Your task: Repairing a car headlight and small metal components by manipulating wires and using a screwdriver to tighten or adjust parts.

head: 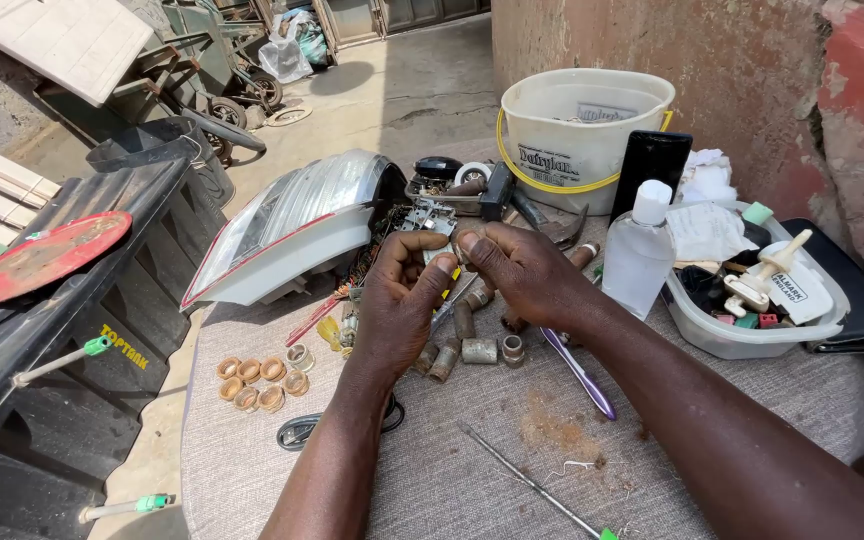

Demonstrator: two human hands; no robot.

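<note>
Both hands are up over the middle of the table (472, 470), fingertips meeting. The left hand (399, 300) and right hand (517, 270) pinch one small pale part (459, 240) between them; both are closed on it in a fingertip grip. The part is mostly hidden, so its long axis and heading cannot be told from this view.

Progress, as a judgement: mid-job. A cluster of short rusty cylinders (467, 335) lies loose just below the hands, some upright, some on their sides, unsorted. A group of tan rings (257, 380) sits neatly toward the left edge, looking already set aside. Brown dust (552, 430) lies on the cloth nearer the front edge.

A purple-handled tool (582, 372) lies beside the right wrist, long axis running diagonally, from the hands toward the front-right. A thin metal rod (527, 480) lies near the front edge on a similar diagonal. The white tub (752, 340) sits at the right edge, the bucket (582, 135) at the back.
</note>
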